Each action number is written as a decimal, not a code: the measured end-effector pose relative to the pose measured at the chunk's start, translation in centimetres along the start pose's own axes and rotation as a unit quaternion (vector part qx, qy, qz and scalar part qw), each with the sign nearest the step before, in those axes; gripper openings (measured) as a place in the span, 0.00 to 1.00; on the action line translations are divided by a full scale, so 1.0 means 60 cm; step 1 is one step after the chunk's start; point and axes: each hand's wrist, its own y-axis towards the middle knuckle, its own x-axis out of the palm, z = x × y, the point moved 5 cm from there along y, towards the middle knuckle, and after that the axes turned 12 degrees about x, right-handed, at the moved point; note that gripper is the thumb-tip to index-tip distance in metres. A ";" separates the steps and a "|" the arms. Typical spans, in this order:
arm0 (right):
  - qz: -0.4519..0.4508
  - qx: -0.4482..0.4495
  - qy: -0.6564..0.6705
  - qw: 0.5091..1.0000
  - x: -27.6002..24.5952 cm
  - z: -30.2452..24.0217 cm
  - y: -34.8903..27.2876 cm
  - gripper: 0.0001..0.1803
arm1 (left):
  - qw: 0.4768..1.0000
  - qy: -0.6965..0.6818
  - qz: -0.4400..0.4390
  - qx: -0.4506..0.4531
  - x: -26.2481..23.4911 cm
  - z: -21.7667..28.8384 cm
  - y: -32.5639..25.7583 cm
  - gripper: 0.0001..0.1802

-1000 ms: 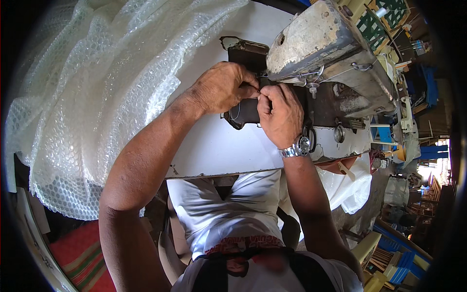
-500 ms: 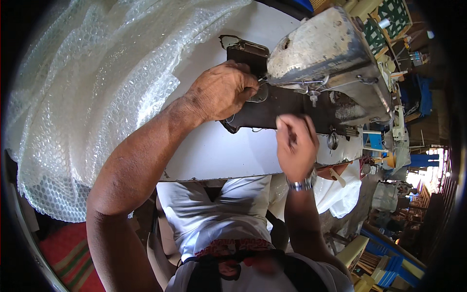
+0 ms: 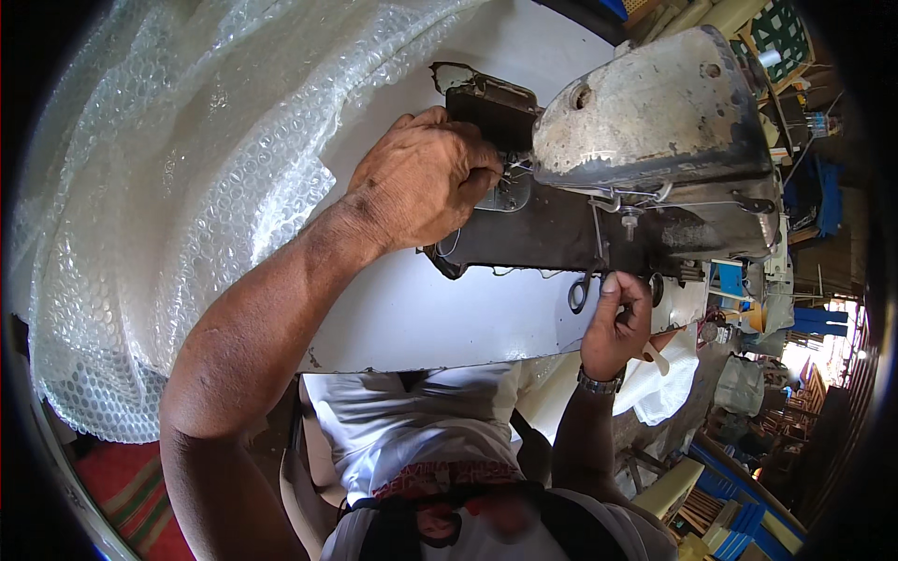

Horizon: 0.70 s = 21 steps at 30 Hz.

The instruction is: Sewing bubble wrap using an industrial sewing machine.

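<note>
A worn, pale-painted sewing machine (image 3: 645, 117) stands over its dark bed (image 3: 533, 229). My left hand (image 3: 421, 178) is closed, with its fingertips pinched beside the needle area and the shiny metal plate (image 3: 511, 194). A fine pale thread (image 3: 453, 245) curves out below that hand and seems to run into its fingers; the exact grip is hidden. At the bed's near edge, my right hand (image 3: 617, 327) pinches a pair of dark scissors (image 3: 578, 296). One finger loop shows left of the thumb, another partly behind the fingers.
Clear bubble wrap (image 3: 187, 187) is heaped over the left of the white tabletop (image 3: 421, 327). The table's chipped front edge crosses above my lap. Further right are blue and cream furniture parts (image 3: 739, 514) and a cluttered workshop floor.
My right hand has moved right and taken hold of the scissors, whose loops now show apart. My left hand stays near the needle. The view has shifted slightly.
</note>
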 end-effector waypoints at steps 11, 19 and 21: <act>0.020 0.006 -0.031 0.999 -0.001 0.003 -0.004 0.07 | 0.999 0.027 0.038 0.006 0.001 0.006 -0.003 0.10; 0.027 0.006 -0.057 0.998 0.002 -0.003 -0.003 0.05 | 0.999 0.020 0.048 -0.007 0.003 0.004 -0.005 0.12; 0.030 0.005 -0.065 0.997 0.002 -0.004 -0.003 0.06 | 0.999 0.018 0.039 -0.009 0.004 0.002 -0.004 0.12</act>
